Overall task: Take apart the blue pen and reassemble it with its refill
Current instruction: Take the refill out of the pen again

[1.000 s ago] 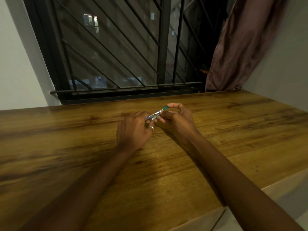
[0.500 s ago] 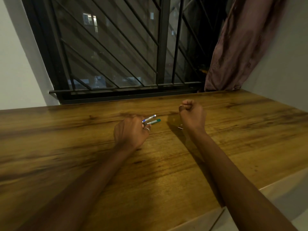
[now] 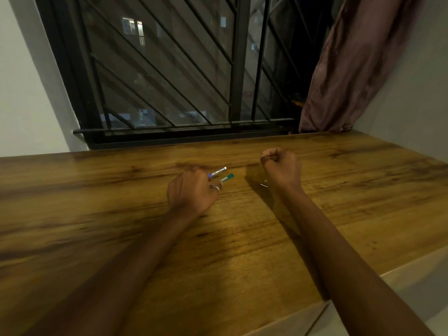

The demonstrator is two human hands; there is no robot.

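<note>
1. My left hand point(image 3: 191, 190) was curled shut around two pieces of the blue pen: a clear, blue-tipped piece point(image 3: 217, 171) and a teal-ended piece point(image 3: 227, 177), both poking out past my knuckles toward the right. They sat side by side in one grip, so I judged that loosening it to work on one could let the other slip onto the wooden table point(image 3: 121, 202) and roll.

2. My right hand point(image 3: 282, 169) was closed in a fist, raised a little and well apart from the left. Something very thin seemed pinched at its fingertips point(image 3: 264, 158); I could not tell whether it was the refill or a spring. A pinch on something that fine could have failed with little warning.

3. Small, thin metallic bits point(image 3: 264, 185) lay on the table just beside my right wrist, half in its shadow. A careless sweep of that forearm could have knocked them away, and against the dark grain in that dim light they would have been hard to find.

4. With the parts split between two hands and the table, I risked putting them back in the wrong order.
</note>
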